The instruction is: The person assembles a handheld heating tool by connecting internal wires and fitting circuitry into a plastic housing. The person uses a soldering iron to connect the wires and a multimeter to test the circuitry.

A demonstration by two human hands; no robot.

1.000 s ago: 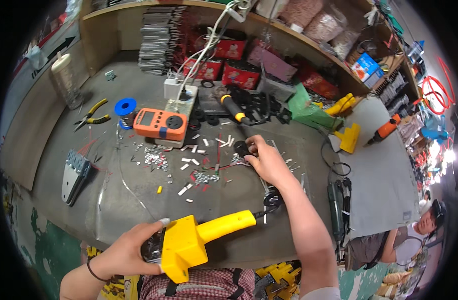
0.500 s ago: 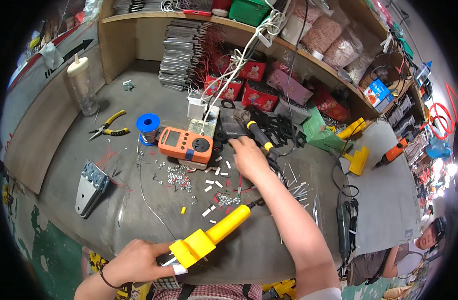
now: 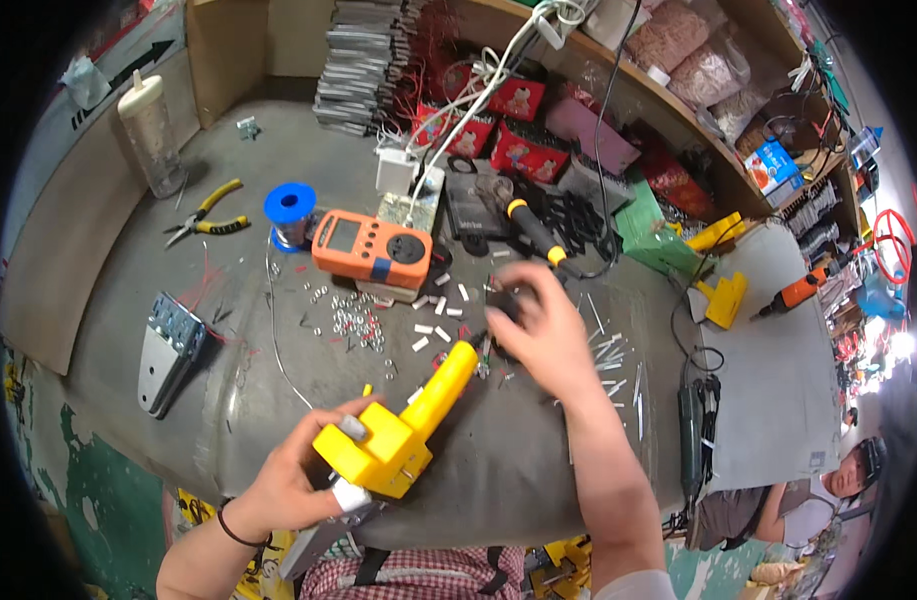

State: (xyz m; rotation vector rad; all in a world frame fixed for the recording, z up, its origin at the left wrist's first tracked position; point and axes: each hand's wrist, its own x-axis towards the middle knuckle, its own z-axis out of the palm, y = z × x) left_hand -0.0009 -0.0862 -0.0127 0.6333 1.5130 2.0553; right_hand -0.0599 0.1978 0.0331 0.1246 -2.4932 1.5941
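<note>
The person's bare left forearm point(image 3: 203, 550) enters from the lower left and slants up toward the middle, a thin dark cord bracelet point(image 3: 240, 532) around its wrist. The left hand point(image 3: 303, 470) is curled in a firm grip, its digits spread above and below; the digit nearer the body wears a white fingertip cover point(image 3: 350, 497), another a grey one point(image 3: 351, 427). The bare right forearm point(image 3: 618, 480) rises steeply from a pale grey sleeve point(image 3: 638, 586), and the right hand point(image 3: 546, 330), slightly blurred, bends leftward, thumb and fingers pinching.
</note>
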